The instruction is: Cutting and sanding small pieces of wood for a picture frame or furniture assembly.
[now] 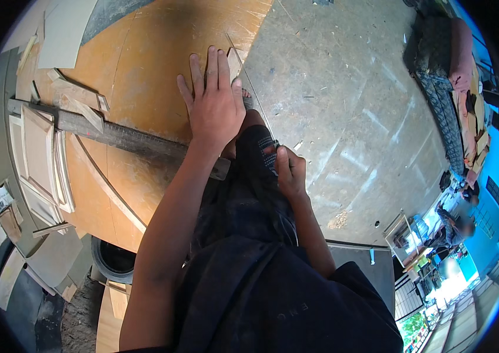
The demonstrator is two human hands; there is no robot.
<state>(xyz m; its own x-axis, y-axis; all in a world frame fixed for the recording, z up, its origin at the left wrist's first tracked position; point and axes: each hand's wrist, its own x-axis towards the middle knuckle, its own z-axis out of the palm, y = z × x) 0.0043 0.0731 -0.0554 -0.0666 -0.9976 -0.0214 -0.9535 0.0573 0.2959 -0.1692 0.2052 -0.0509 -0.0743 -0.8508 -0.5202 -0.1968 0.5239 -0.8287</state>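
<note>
The left hand (217, 112) has its fingers spread over the brown wooden surface (143, 76), a small wood piece (235, 63) just right of their tips. The right hand's (291, 170) fingers are curled in; a thin strip (255, 94) runs forward from them, their exact hold unclear.

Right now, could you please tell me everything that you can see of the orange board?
The board is a flat, orange-brown sheet that looks like wood, scuffed, darker in places, crossed by thin lines. It lies ahead and to the left; grey floor shows past its right edge. The left hand, spread, seems to rest palm down on it. A dark beam and a pale strip lie over it.
</note>
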